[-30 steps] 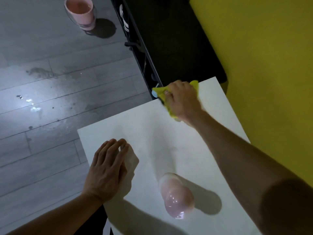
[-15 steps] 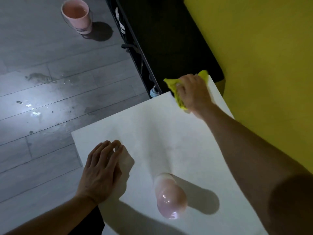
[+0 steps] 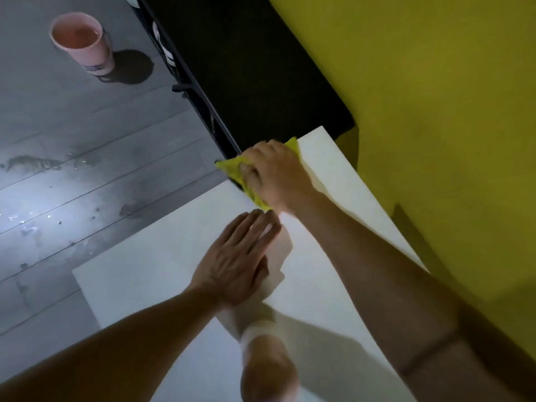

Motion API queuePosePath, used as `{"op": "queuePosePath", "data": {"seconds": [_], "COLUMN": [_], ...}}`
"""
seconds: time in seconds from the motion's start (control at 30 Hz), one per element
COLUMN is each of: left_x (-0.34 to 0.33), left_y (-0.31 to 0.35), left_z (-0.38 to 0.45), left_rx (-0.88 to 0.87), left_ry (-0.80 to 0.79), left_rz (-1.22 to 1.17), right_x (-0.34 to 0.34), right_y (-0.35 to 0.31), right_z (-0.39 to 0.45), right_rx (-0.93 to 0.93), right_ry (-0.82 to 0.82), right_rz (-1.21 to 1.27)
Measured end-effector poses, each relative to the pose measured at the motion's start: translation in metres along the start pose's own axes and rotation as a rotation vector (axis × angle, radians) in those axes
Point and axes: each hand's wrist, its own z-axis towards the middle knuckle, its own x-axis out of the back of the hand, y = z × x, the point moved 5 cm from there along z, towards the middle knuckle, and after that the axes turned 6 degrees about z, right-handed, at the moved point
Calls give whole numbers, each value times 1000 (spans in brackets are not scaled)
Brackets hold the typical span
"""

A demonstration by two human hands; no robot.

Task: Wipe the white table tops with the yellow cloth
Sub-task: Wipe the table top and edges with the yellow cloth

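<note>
My right hand (image 3: 275,172) grips the bunched yellow cloth (image 3: 234,169) and presses it onto the far edge of the white table top (image 3: 139,274). Part of the cloth sticks out past the edge on the left, the rest lies under the hand. My left hand (image 3: 237,259) lies flat on the table top with straight fingers, its tips close to the right wrist. A pale pink rounded object (image 3: 268,369) stands on the table near me.
A yellow wall (image 3: 435,111) runs along the table's right side. A black piece of furniture (image 3: 246,82) stands beyond the far edge. On the grey plank floor (image 3: 72,175) at the far left stands a pink cup (image 3: 82,43) with liquid in it.
My right hand slid the cloth leftward along the far edge. My left hand moved forward and right across the table, toward the right hand. The view tilted.
</note>
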Motion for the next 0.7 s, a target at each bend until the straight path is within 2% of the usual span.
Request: {"op": "queuePosePath", "data": {"seconds": [0.17,0.3,0.5,0.7], "left_x": [-3,-6,-5,-4], "left_y": [2,1,-1,-2], "left_z": [6,6,5,4], "left_rx": [16,22,18,-2], "left_ry": [1,10,-27,-32], "left_rz": [37,50,59,53], "right_x": [33,34,37,48], "right_y": [94,120,114,109], "right_z": [-2,2,-37,-169], "right_rx": [-402,-735,-809,-944], "right_ry": [182,185,242,329], "right_rz": [72,176,226,130]}}
